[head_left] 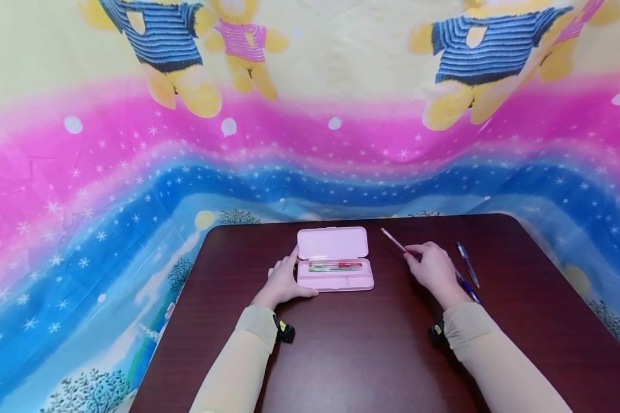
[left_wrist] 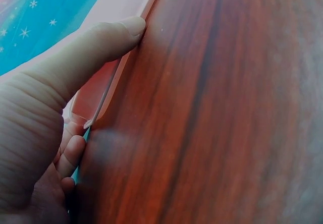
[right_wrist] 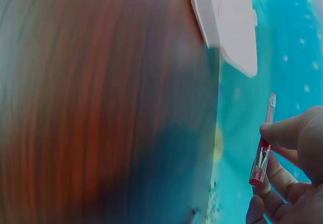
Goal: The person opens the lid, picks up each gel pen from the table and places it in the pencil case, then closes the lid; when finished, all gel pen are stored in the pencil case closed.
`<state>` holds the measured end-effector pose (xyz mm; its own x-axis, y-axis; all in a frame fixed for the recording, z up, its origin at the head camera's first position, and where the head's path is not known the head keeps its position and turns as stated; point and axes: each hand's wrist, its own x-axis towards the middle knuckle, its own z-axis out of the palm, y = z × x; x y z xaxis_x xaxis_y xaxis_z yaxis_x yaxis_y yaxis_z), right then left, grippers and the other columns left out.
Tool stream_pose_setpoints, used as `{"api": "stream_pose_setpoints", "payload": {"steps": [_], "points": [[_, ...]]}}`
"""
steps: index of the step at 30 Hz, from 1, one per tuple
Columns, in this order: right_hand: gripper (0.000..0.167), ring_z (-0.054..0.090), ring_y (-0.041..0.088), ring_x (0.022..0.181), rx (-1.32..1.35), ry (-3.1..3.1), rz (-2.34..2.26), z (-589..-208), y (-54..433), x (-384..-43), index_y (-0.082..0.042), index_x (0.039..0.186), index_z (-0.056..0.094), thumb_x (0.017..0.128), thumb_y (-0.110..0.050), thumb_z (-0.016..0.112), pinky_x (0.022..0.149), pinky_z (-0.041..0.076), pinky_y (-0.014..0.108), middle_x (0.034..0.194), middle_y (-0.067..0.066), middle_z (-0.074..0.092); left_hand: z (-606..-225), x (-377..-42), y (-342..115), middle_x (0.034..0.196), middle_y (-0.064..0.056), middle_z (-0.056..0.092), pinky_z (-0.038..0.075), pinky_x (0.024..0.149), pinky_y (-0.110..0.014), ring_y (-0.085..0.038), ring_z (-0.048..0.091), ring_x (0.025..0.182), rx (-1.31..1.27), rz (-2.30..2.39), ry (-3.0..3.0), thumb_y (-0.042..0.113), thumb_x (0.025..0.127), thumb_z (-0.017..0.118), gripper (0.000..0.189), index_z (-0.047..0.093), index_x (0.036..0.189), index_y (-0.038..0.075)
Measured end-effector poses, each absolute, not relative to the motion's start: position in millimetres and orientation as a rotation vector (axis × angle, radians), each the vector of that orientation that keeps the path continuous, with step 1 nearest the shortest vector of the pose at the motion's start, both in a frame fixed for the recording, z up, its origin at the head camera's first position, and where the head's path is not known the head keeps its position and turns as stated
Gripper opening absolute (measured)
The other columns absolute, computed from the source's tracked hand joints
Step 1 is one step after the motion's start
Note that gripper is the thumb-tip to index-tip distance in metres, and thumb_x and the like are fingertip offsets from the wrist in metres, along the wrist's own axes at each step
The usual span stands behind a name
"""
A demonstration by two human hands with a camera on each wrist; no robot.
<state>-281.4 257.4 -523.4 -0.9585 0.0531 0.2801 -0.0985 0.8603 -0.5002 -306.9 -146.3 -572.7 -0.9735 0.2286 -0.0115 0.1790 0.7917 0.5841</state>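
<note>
A pink pencil case (head_left: pixel 333 243) lies on the table with its lid raised toward the back. Inside its rear compartment are several slim pens (head_left: pixel 336 267) with green and red parts. My left hand (head_left: pixel 283 283) holds the case by its left end, thumb (left_wrist: pixel 132 27) on the front edge and the other fingers round the left side. To the right of the case, my right hand (head_left: pixel 434 269) pinches a red gel pen (right_wrist: pixel 260 158) between thumb and fingers. Its thin end points up and away toward the back left.
Right of my right hand lies a dark blue pen (head_left: pixel 467 264). Another blue pen (head_left: pixel 469 288) is partly hidden under the right hand and wrist. The dark wood table (head_left: pixel 361 350) ends at a patterned cloth (head_left: pixel 341 195) hanging behind it.
</note>
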Motion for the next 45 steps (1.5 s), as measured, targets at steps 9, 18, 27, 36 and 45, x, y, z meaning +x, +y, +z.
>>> {"api": "stream_pose_setpoints", "payload": {"steps": [9, 18, 27, 36, 45], "points": [[0.025, 0.069, 0.037, 0.095, 0.170, -2.742, 0.765, -532, 214, -286, -0.009, 0.123, 0.085, 0.101, -0.020, 0.078, 0.085, 0.055, 0.055, 0.111, 0.019, 0.073, -573, -308, -147, 0.164, -0.011, 0.054, 0.036, 0.121, -0.059, -0.038, 0.050, 0.147, 0.341, 0.912, 2.899, 0.065, 0.066, 0.101, 0.150, 0.012, 0.180, 0.022], [0.028, 0.065, 0.032, 0.095, 0.285, -2.816, 0.771, -532, 180, -287, -0.013, 0.126, 0.085, 0.100, -0.018, 0.080, 0.086, 0.055, 0.050, 0.109, 0.015, 0.073, -573, -308, -147, 0.164, -0.012, 0.054, 0.037, 0.119, -0.059, -0.037, 0.050, 0.146, 0.345, 0.929, 2.893, 0.066, 0.065, 0.100, 0.151, 0.012, 0.180, 0.022], [0.027, 0.065, 0.032, 0.104, 0.384, -2.884, 0.715, -536, 149, -293, -0.018, 0.126, 0.085, 0.100, -0.022, 0.081, 0.095, 0.056, 0.052, 0.111, 0.012, 0.073, -572, -307, -148, 0.165, -0.012, 0.053, 0.037, 0.118, -0.059, -0.038, 0.050, 0.146, 0.338, 0.926, 2.896, 0.066, 0.065, 0.100, 0.151, 0.012, 0.180, 0.021], [0.022, 0.064, 0.030, 0.101, 0.444, -2.924, 0.626, -538, 132, -298, -0.020, 0.121, 0.088, 0.100, -0.023, 0.082, 0.089, 0.055, 0.049, 0.104, 0.007, 0.073, -573, -308, -147, 0.160, -0.010, 0.057, 0.038, 0.116, -0.056, -0.036, 0.052, 0.141, 0.350, 0.910, 2.914, 0.065, 0.064, 0.101, 0.151, 0.014, 0.179, 0.021], [0.020, 0.065, 0.028, 0.093, 0.490, -2.949, 0.585, -540, 124, -303, -0.027, 0.115, 0.090, 0.100, -0.018, 0.080, 0.085, 0.056, 0.051, 0.098, 0.006, 0.071, -573, -308, -147, 0.162, -0.012, 0.056, 0.038, 0.116, -0.057, -0.038, 0.051, 0.144, 0.351, 0.928, 2.904, 0.064, 0.064, 0.101, 0.150, 0.015, 0.179, 0.020]]}}
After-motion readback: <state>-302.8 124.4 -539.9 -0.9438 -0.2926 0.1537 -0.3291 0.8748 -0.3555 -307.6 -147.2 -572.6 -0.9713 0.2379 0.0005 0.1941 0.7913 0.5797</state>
